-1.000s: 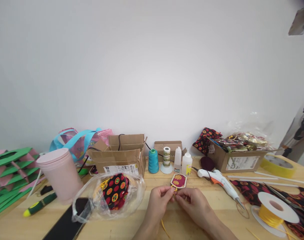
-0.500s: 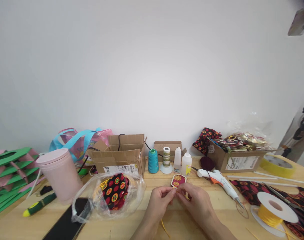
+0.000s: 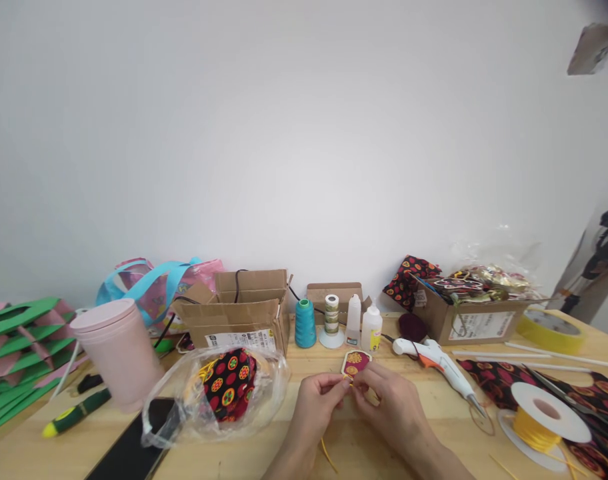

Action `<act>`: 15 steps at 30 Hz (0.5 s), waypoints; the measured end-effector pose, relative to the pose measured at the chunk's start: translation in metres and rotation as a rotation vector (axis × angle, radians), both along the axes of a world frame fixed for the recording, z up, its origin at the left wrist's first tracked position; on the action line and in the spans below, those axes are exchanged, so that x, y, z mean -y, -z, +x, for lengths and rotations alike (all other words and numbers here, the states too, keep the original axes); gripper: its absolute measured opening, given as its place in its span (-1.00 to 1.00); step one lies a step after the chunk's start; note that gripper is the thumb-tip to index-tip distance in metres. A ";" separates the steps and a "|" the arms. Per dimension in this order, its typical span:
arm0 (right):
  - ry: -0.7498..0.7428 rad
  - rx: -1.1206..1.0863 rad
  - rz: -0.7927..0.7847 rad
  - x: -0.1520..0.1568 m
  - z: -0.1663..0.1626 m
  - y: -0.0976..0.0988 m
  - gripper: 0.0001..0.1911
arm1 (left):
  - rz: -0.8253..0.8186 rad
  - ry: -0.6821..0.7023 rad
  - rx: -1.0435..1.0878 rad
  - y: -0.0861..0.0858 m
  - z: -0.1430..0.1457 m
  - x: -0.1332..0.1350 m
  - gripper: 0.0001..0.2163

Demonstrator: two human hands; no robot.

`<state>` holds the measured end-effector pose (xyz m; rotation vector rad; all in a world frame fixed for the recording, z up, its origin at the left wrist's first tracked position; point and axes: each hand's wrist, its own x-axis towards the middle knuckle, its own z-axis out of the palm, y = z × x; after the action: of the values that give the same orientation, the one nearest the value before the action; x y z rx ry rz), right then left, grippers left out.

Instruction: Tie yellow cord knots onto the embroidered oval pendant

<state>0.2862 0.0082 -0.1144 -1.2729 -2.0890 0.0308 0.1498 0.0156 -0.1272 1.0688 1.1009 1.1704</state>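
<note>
Across the lower part of the frame, a pale wooden table carries the work. At lower centre, the right hand has its fingers curled in close, overlapping the lower-right corner of a maroon, cream-edged octagonal tag; whether they grip anything cannot be told. The left hand pinches yellow cord just below the tag's lower edge. The tag lies straight above both sets of fingertips, the right hand nearer; covered lower corners hide its long axis.
</note>
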 end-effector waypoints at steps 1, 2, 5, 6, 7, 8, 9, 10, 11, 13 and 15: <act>-0.009 -0.006 0.004 0.000 0.000 -0.001 -0.86 | -0.017 -0.021 -0.002 -0.001 0.000 0.001 -0.72; -0.015 -0.009 0.004 0.000 -0.001 -0.002 -0.86 | -0.035 -0.042 -0.006 -0.003 0.001 0.002 -0.73; -0.016 -0.016 -0.023 0.000 -0.001 -0.004 -0.86 | -0.024 -0.060 0.010 -0.006 0.002 0.004 -0.76; -0.014 -0.026 -0.039 0.000 -0.001 -0.004 -0.86 | 0.000 -0.056 0.033 -0.006 0.002 0.004 -0.78; -0.014 -0.045 -0.056 0.000 -0.001 -0.004 -0.86 | 0.023 -0.051 0.058 -0.006 0.002 0.004 -0.78; -0.015 -0.071 -0.075 0.001 -0.001 -0.004 -0.85 | 0.044 -0.043 0.078 -0.006 0.002 0.004 -0.78; -0.019 -0.100 -0.097 0.001 0.000 -0.004 -0.85 | 0.061 -0.034 0.089 -0.005 0.001 0.004 -0.77; -0.029 -0.130 -0.122 0.001 0.000 -0.004 -0.83 | 0.074 -0.026 0.084 -0.005 0.001 0.004 -0.75; -0.043 -0.157 -0.150 0.001 0.001 -0.004 -0.82 | 0.086 -0.019 0.064 -0.004 0.001 0.005 -0.75; -0.072 -0.210 -0.211 0.001 0.001 -0.002 -0.79 | 0.117 -0.001 0.004 -0.003 0.001 0.005 -0.75; -0.087 -0.272 -0.276 -0.001 0.000 0.002 -0.77 | 0.139 0.015 -0.037 -0.002 0.001 0.006 -0.76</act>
<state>0.2857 0.0096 -0.1164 -1.2544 -1.9471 0.5185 0.1504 0.0097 -0.1251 1.2079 1.0503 1.2330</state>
